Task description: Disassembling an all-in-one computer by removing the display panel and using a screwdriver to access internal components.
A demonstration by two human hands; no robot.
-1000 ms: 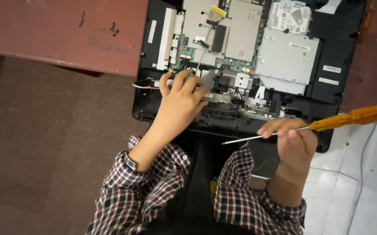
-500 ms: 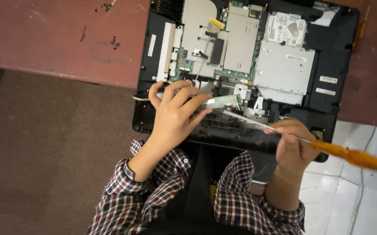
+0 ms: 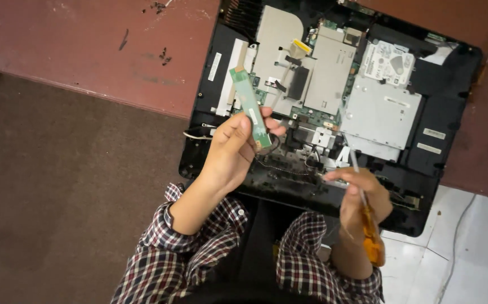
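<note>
Reddish table (image 3: 86,50), brown mat (image 3: 58,197)

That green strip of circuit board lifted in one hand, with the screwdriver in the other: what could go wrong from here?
The left hand pinches the narrow green board at one end only, so it might bend or slip. Dark wires run beneath it; if attached, lifting further could strain them. The right hand aims the orange-handled screwdriver at the opened computer; its tip could scratch exposed parts.

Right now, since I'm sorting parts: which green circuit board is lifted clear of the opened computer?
The long narrow green strip board, pinched in the left hand. The other green boards remain seated inside the chassis among metal shields.
</note>
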